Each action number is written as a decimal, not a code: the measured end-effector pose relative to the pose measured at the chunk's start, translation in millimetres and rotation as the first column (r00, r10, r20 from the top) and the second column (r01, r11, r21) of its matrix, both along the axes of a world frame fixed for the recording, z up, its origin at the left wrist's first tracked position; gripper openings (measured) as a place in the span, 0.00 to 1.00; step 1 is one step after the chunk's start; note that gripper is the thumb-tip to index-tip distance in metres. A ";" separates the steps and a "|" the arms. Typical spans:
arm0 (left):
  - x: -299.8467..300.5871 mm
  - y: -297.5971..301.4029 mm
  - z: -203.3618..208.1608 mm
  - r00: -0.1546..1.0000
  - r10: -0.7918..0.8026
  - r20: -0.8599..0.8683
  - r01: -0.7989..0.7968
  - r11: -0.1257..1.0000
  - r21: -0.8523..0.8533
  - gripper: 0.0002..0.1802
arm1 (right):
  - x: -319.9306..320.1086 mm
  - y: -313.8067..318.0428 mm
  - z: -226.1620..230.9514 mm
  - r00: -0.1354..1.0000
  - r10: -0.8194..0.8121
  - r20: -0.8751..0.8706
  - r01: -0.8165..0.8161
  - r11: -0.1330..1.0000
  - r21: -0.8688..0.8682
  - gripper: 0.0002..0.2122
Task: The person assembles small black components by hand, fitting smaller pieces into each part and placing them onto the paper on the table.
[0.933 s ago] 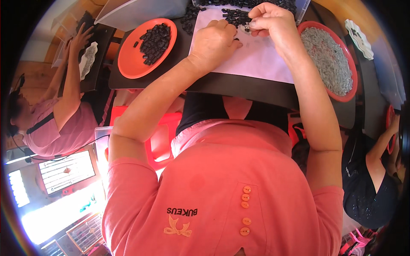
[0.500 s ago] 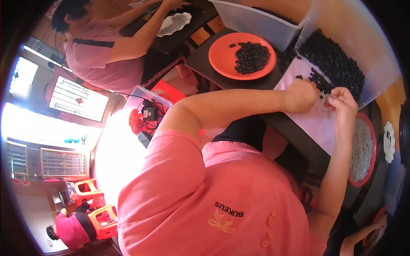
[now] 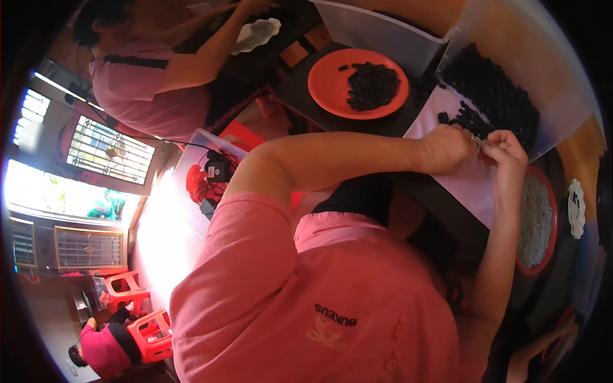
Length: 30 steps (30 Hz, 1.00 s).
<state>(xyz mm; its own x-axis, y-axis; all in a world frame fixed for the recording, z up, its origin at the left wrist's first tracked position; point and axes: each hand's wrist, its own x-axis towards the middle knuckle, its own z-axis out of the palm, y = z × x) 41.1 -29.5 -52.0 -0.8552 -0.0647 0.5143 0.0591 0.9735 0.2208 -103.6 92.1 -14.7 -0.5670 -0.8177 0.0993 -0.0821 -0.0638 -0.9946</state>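
Note:
My left hand (image 3: 448, 149) is closed, knuckles up, over a pale sheet (image 3: 469, 191) on the dark table. Facing it, my right hand (image 3: 507, 150) pinches with thumb and fingertips. Between the two hands shows a small silvery piece (image 3: 477, 140), ribbed like a spring; the fingers hide most of it, and both hands seem to grip it. Just beyond my hands, small black cylindrical pieces (image 3: 467, 117) lie loose on the sheet. They spread toward a larger heap of black pieces (image 3: 495, 89) in a clear plastic bin (image 3: 555, 83).
An orange-red plate (image 3: 322, 86) of black pieces sits left of the sheet, before another clear bin (image 3: 383, 35). To the right are a red tray (image 3: 553, 239) of silvery parts and a white scalloped dish (image 3: 576, 210). A co-worker (image 3: 153, 83) works at the far left.
My hands have come closer together, and the silvery piece shows between them. The whole view has shifted slightly.

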 end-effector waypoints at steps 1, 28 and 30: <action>-1.1 1.4 -2.3 0.999 -0.018 -0.037 0.018 1.000 -0.017 0.10 | 2.0 3.7 2.4 0.999 -0.006 0.037 0.006 1.000 0.007 0.07; 7.3 13.6 32.9 0.993 0.080 0.088 -0.117 0.521 0.845 0.08 | -5.0 3.2 10.2 0.987 0.112 -0.115 -0.109 0.993 0.034 0.07; 6.8 13.4 33.1 0.995 0.067 0.071 -0.095 0.487 0.868 0.08 | -3.9 2.1 11.4 0.986 0.110 -0.128 -0.107 0.994 0.028 0.07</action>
<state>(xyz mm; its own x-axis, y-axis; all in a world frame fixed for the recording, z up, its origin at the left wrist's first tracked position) 48.0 -16.2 -18.9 -0.8328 -0.5367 0.1355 -0.0286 0.2862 0.9577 -107.5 94.3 -3.3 -0.4586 -0.8763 0.1478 -0.2035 -0.0584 -0.9773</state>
